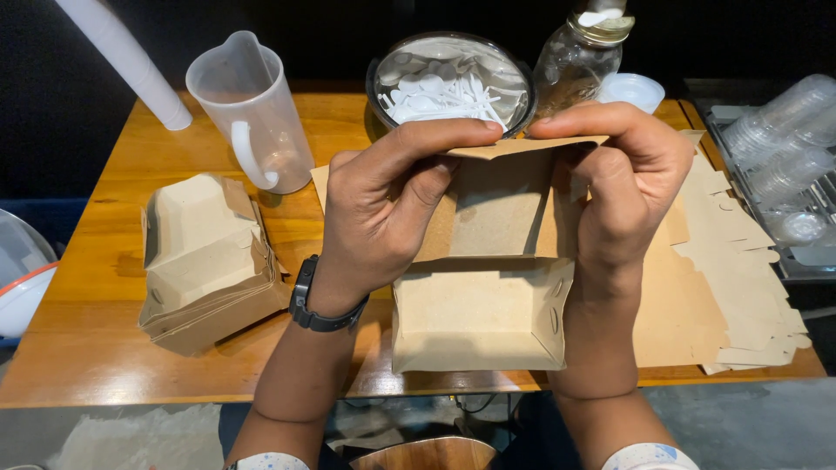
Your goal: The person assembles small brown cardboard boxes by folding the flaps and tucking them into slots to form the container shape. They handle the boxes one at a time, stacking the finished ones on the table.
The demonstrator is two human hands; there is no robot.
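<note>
Your left hand (383,209) and right hand (623,183) pinch the top flap of a brown cardboard food box (483,305) above a wooden table (87,261), with nested folded boxes (205,261) at left, flat box blanks (723,287) at right, and a plastic jug (248,109) behind.
</note>
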